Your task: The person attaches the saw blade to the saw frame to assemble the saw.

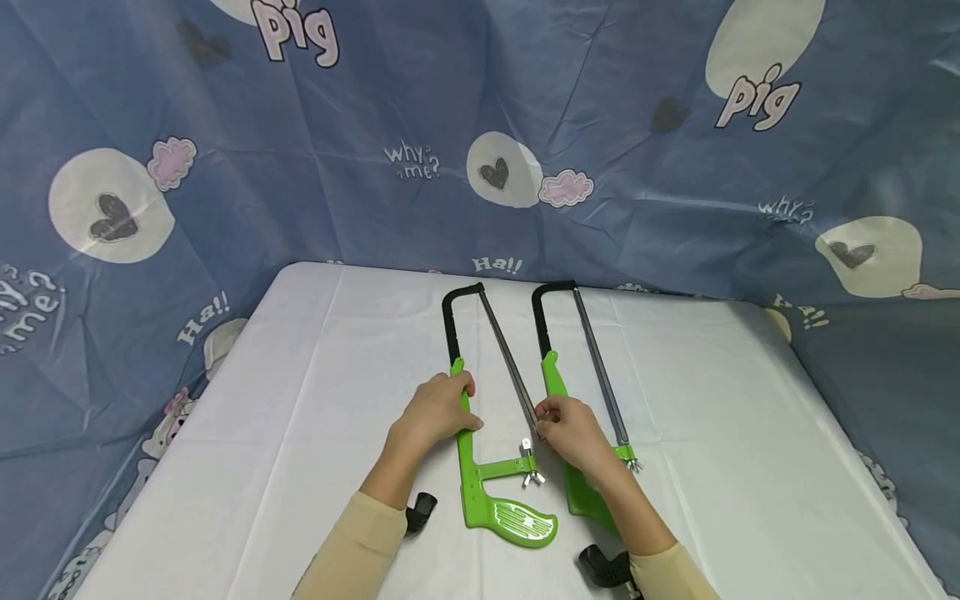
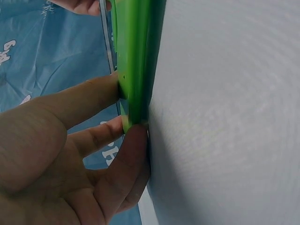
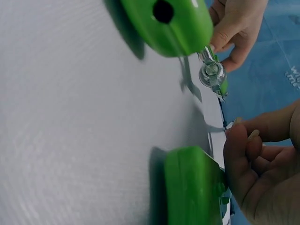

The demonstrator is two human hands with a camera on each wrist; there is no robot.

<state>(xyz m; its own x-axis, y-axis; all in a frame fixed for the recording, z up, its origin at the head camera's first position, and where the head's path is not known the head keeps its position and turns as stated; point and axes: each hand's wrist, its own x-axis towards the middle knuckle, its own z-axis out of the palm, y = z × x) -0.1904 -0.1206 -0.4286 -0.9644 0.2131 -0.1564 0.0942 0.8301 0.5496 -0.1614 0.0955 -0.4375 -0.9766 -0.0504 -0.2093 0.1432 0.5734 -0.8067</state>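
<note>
Two green-and-black hacksaws lie side by side on the white cloth. My left hand (image 1: 441, 408) grips the green frame of the left hacksaw (image 1: 467, 450), with thumb and fingers on either side of the bar. The left hacksaw's blade (image 1: 510, 362) runs from the black front end down to my right hand (image 1: 573, 429), which pinches it near its lower end. That end appears beside the metal blade holder (image 1: 527, 447), off it. Below the holder sits a wing nut (image 1: 534, 479). My right forearm passes over the right hacksaw (image 1: 553, 375), partly hiding its green handle (image 3: 192, 187).
A white cloth (image 1: 360, 358) covers the table. Behind and around it hangs a blue printed curtain (image 1: 405, 217). Each wrist carries a black camera mount, one beside the left sleeve (image 1: 422, 510) and one beside the right sleeve (image 1: 667, 575).
</note>
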